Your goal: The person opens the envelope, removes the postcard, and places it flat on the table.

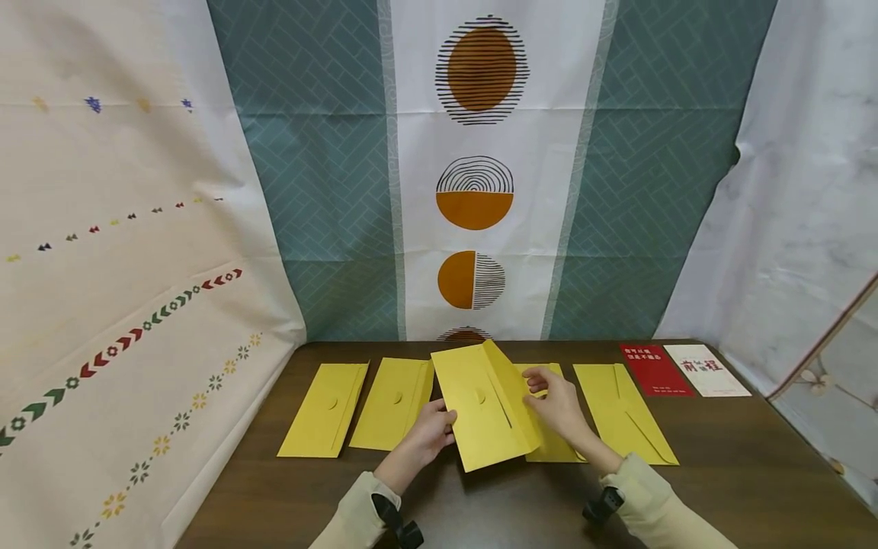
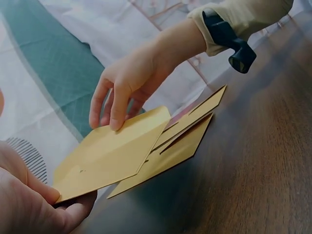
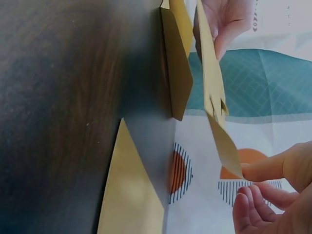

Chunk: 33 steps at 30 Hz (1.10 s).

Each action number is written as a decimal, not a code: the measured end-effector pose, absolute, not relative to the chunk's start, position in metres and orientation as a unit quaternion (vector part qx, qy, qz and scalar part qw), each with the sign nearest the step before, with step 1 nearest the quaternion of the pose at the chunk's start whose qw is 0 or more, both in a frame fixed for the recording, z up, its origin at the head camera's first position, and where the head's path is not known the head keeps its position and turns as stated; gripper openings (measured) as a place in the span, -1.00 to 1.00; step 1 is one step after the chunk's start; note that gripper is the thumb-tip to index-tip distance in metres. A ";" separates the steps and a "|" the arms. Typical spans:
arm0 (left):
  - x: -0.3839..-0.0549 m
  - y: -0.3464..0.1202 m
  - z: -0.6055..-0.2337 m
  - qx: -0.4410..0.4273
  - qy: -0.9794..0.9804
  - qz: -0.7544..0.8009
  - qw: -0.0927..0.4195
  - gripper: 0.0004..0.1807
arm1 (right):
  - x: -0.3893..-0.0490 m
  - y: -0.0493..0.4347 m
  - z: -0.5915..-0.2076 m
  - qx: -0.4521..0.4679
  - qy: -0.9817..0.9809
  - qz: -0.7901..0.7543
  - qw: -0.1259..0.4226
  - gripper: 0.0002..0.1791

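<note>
Raised above the table is a yellow paper envelope (image 1: pixel 480 404) with its long flap (image 1: pixel 516 393) lifted along the right side. My left hand (image 1: pixel 430 428) pinches its left edge between thumb and fingers. At the flap's outer edge, my right hand (image 1: pixel 554 400) touches the paper with one fingertip; in the right wrist view the other fingers (image 3: pixel 248 207) hang loosely curled just beside it. Behind the raised envelope, another yellow envelope (image 1: pixel 554 451) is partly hidden. Both hands and the flap also show in the left wrist view.
Two yellow envelopes (image 1: pixel 322 412) lie on the left of the brown table (image 1: pixel 521 518). One more envelope (image 1: pixel 624 412) lies at the right, with a red card (image 1: pixel 656 371) and a white card (image 1: pixel 706 371) beyond it. A patterned cloth (image 1: pixel 329 191) hangs behind.
</note>
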<state>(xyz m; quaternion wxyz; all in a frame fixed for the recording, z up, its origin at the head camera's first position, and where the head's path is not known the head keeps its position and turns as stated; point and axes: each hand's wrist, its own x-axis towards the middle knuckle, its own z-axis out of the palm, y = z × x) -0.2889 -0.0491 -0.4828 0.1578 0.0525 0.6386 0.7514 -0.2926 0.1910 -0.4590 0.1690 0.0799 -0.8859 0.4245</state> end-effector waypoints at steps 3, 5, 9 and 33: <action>-0.288 -0.051 -0.483 0.050 0.637 0.753 0.161 -0.61 | -0.293 0.191 -0.461 0.088 -0.885 0.419 0.186 -0.66; -0.289 -0.051 -0.483 0.050 0.635 0.754 0.162 -0.61 | -0.293 0.191 -0.462 0.099 -0.882 0.416 0.199 -0.70; -0.289 -0.051 -0.484 0.051 0.633 0.755 0.163 -0.59 | -0.292 0.190 -0.461 0.121 -0.883 0.400 0.215 -0.77; -0.292 -0.048 -0.486 0.031 0.636 0.751 0.173 -0.57 | -0.297 0.195 -0.461 0.116 -0.920 0.360 0.105 -0.88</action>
